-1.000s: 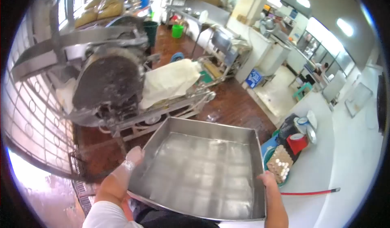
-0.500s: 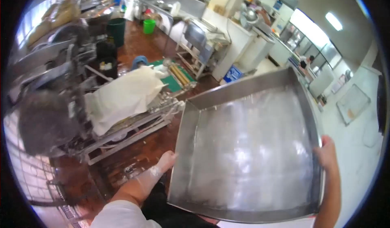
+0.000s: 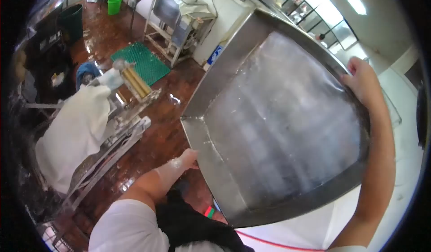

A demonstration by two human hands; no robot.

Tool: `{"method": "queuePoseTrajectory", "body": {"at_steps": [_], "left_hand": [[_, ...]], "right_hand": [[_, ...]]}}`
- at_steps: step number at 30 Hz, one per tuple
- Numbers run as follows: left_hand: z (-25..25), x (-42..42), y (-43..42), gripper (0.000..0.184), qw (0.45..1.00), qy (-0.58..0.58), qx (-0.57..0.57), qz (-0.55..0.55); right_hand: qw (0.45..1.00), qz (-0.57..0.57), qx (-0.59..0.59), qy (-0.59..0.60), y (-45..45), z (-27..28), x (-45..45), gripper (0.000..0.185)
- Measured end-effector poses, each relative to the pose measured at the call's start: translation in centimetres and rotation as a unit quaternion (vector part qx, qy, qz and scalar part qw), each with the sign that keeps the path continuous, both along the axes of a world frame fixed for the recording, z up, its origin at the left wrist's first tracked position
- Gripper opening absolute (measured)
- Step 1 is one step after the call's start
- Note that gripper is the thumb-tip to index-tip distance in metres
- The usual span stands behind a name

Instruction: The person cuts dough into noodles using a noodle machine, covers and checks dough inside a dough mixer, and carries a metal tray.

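Note:
A large, deep metal tray point(image 3: 287, 117) fills the middle and right of the head view, tilted with its inside facing me. Only a few pale specks show on its inner surface and along its corners. My left hand point(image 3: 189, 158) grips the left rim, low down, its fingers partly hidden by the tray wall. Higher up, my right hand point(image 3: 360, 81) is closed over the right rim, thumb on the inner side. The forearm on the left carries a whitish, powdery smear near the wrist.
At left, a long machine with brass-coloured rollers point(image 3: 136, 81) is draped with a pale cloth point(image 3: 74, 133). Behind lie a green mat point(image 3: 143, 63), a bright green bucket point(image 3: 114, 5) and a dark bin point(image 3: 71, 23). A white surface point(image 3: 292, 225) runs below the tray.
The tray has turned clockwise and tipped up, its right side rising with my right hand. My left hand stays on the left rim. The camera view has swung right and down.

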State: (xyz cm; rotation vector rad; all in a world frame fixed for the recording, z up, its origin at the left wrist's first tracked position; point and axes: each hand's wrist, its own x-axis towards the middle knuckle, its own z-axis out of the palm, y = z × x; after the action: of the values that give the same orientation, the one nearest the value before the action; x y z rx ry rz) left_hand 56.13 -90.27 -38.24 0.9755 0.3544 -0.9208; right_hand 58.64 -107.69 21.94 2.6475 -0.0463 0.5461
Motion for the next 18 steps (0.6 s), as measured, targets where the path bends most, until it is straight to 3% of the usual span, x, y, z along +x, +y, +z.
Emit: {"method": "queuePoseTrajectory", "body": {"at_steps": [1,3,5,7,10,11,12,13,14,15,17,18], "left_hand": [[-0.1,2.2,-1.7,0.029,0.999,-0.016,0.042,-0.013],[2.1,5.4,-3.0,0.024,1.000,0.002,-0.013,0.000],[2.6,5.8,-2.6,0.019,0.997,0.028,-0.067,0.018],[0.0,8.4,-3.0,0.022,0.997,0.017,-0.070,0.029],[-7.0,15.2,-3.2,0.027,0.998,-0.034,-0.040,0.031],[-4.1,18.3,-2.0,0.027,0.994,0.045,-0.059,0.083],[-5.9,20.8,-0.9,0.031,0.979,-0.196,0.017,-0.044],[-7.8,23.4,0.3,0.034,0.892,-0.424,0.118,-0.104],[-4.4,26.4,1.8,0.037,0.779,-0.547,0.241,-0.189],[-5.2,28.2,1.5,0.038,0.818,-0.508,0.216,-0.163],[-6.5,31.7,1.0,0.042,0.884,-0.429,0.161,-0.099],[-5.7,34.1,1.8,0.042,0.742,-0.549,0.328,-0.203]], "right_hand": [[1.000,0.023,-0.015,-0.004,-0.4,-0.3,2.4,0.026],[0.997,0.071,-0.037,-0.018,-1.5,-0.4,7.7,0.026],[0.999,0.042,-0.022,0.012,-2.4,-1.0,11.7,0.024],[0.995,0.074,-0.056,0.024,-2.2,-1.7,16.4,0.024],[0.997,0.004,0.024,0.080,-0.5,-2.2,23.0,0.021],[0.995,0.052,0.046,0.073,-1.4,-2.2,25.3,0.020],[0.991,0.094,0.067,0.068,-1.4,-2.6,27.1,0.020],[0.989,0.063,0.111,0.069,-0.7,-3.1,28.5,0.024],[0.986,0.043,0.150,0.065,0.4,-3.0,30.3,0.030],[0.989,0.136,0.057,0.029,-1.8,-3.4,33.0,0.035],[0.981,0.105,0.150,0.071,1.6,-2.9,36.0,0.028],[0.976,0.088,0.189,0.069,2.9,-2.8,37.1,0.028]]}}
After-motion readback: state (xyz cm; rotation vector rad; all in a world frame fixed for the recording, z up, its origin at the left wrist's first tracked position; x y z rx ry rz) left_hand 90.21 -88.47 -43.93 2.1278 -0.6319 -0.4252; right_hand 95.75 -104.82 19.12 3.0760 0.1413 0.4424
